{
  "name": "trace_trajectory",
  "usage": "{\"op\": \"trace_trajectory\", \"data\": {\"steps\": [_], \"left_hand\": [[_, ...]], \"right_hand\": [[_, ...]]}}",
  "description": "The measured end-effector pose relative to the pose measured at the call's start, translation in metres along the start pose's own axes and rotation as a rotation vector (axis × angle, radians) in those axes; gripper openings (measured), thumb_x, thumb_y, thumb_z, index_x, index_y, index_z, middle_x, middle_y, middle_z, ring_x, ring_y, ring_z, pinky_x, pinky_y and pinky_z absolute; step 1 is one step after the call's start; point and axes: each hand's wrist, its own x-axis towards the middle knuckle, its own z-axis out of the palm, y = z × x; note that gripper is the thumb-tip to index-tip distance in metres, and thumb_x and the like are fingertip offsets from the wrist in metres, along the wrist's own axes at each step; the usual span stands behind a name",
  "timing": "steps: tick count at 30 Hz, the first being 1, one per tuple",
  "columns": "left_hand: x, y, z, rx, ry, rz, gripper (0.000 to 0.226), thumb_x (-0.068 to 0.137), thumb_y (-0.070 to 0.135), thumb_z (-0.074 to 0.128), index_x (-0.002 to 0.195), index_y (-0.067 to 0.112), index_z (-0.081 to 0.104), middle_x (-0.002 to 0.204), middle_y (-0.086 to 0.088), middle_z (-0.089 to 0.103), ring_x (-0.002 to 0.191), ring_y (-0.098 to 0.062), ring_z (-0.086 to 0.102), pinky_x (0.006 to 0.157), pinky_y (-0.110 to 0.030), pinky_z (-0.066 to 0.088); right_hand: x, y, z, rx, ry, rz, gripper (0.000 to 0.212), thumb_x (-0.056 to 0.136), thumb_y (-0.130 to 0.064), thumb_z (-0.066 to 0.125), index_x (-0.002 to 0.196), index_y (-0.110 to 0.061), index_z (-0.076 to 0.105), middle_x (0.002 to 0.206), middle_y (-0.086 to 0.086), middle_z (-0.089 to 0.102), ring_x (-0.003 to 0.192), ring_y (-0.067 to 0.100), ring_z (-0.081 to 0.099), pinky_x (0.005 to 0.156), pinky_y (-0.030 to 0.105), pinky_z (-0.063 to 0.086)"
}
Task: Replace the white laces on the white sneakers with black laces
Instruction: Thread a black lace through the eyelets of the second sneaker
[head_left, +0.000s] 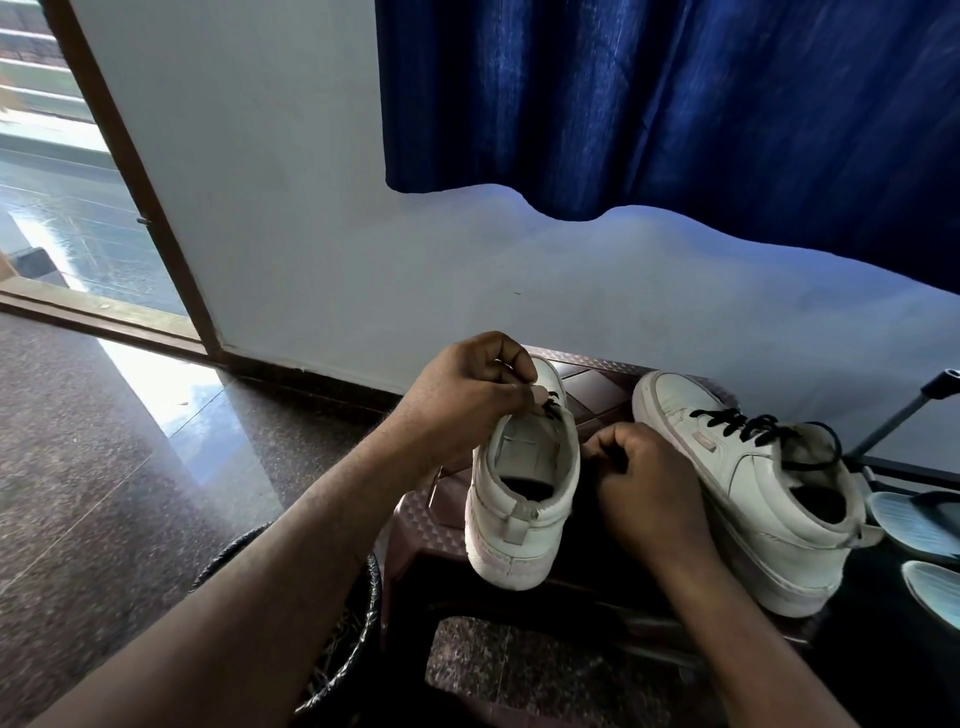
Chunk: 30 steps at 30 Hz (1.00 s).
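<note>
– So, where's it now?
– Thin black fabric lace (550, 406) sits at the top eyelets of the white leather high-top sneaker (519, 499) on the brown plastic stool (592, 384). The left hand (467, 395) pinches it; the right hand (644, 483) is curled, contents hidden.
– Handling?
– Probably limp and light; pinch near the tip.

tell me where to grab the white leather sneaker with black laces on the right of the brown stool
Probably the heel collar of the white leather sneaker, from the near right: its heel faces the person, the opening is upward, and the right hand crowds its left.
</note>
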Motion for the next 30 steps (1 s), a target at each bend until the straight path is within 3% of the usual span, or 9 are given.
{"op": "trace_trajectory", "data": {"steps": [2, 6, 11, 16, 21, 24, 27, 30], "left_hand": [[0.0, 0.0, 0.0, -0.015, -0.005, 0.003, 0.015, 0.089, 0.005, 0.079, 0.096, 0.009, 0.066, 0.08, -0.005, 0.076, 0.07, -0.017, 0.066, 0.064, -0.026, 0.049], [0.002, -0.001, 0.001, -0.046, -0.002, 0.003, 0.015, 0.089, 0.003, 0.077, 0.093, 0.011, 0.065, 0.077, -0.004, 0.075, 0.065, -0.013, 0.067, 0.061, -0.023, 0.049], [0.001, -0.002, -0.001, -0.08, 0.005, -0.007, 0.015, 0.09, 0.005, 0.077, 0.097, 0.008, 0.065, 0.085, -0.012, 0.077, 0.068, -0.014, 0.068, 0.06, -0.02, 0.05], [0.001, -0.003, -0.003, -0.087, 0.023, 0.005, 0.014, 0.091, 0.007, 0.078, 0.095, 0.01, 0.064, 0.096, -0.024, 0.076, 0.065, -0.013, 0.064, 0.056, -0.018, 0.046], [0.004, -0.005, -0.003, -0.106, 0.039, 0.023, 0.016, 0.09, 0.009, 0.079, 0.092, 0.013, 0.064, 0.091, -0.021, 0.075, 0.063, -0.01, 0.063, 0.057, -0.017, 0.046], [0.006, -0.008, -0.001, -0.124, 0.048, 0.032, 0.016, 0.089, 0.01, 0.081, 0.091, 0.013, 0.065, 0.09, -0.022, 0.074, 0.068, -0.015, 0.066, 0.067, -0.027, 0.052], [0.008, -0.01, 0.0, -0.138, 0.049, 0.04, 0.017, 0.089, 0.011, 0.081, 0.091, 0.013, 0.064, 0.095, -0.024, 0.076, 0.073, -0.018, 0.069, 0.074, -0.032, 0.054], [0.009, -0.011, 0.001, -0.125, 0.038, 0.037, 0.016, 0.089, 0.012, 0.081, 0.091, 0.013, 0.065, 0.085, -0.013, 0.078, 0.074, -0.018, 0.07, 0.076, -0.033, 0.052]], "right_hand": [[-0.001, -0.002, -0.004, 0.079, 0.022, -0.027, 0.016, 0.09, -0.01, 0.071, 0.087, -0.025, 0.072, 0.091, -0.012, 0.072, 0.091, 0.011, 0.066, 0.08, 0.028, 0.05], [-0.006, -0.019, -0.011, 0.485, -0.035, -0.083, 0.014, 0.1, -0.015, 0.065, 0.1, -0.026, 0.073, 0.1, -0.013, 0.076, 0.097, 0.006, 0.07, 0.086, 0.023, 0.054], [-0.003, -0.01, -0.004, 0.301, 0.039, -0.076, 0.017, 0.096, -0.013, 0.069, 0.083, -0.024, 0.066, 0.082, -0.011, 0.07, 0.077, 0.007, 0.063, 0.071, 0.024, 0.049], [0.001, 0.004, -0.001, -0.005, 0.034, -0.064, 0.014, 0.091, -0.013, 0.07, 0.082, -0.022, 0.065, 0.088, -0.006, 0.068, 0.089, 0.023, 0.062, 0.078, 0.037, 0.05], [-0.001, -0.001, -0.005, 0.204, 0.021, -0.034, 0.009, 0.094, -0.02, 0.072, 0.089, -0.027, 0.069, 0.089, -0.013, 0.072, 0.087, 0.008, 0.066, 0.082, 0.036, 0.054], [-0.003, -0.009, -0.007, 0.307, 0.023, -0.108, 0.009, 0.096, -0.021, 0.071, 0.1, -0.029, 0.072, 0.098, -0.016, 0.074, 0.096, 0.006, 0.068, 0.085, 0.033, 0.055], [-0.003, -0.009, -0.005, 0.205, 0.064, -0.178, 0.004, 0.092, -0.022, 0.07, 0.092, -0.026, 0.071, 0.091, -0.014, 0.071, 0.091, 0.014, 0.066, 0.079, 0.036, 0.054], [-0.002, 0.0, -0.006, -0.013, 0.041, -0.133, 0.017, 0.079, -0.01, 0.072, 0.083, -0.027, 0.07, 0.086, -0.014, 0.07, 0.087, 0.019, 0.064, 0.076, 0.036, 0.051]]}}
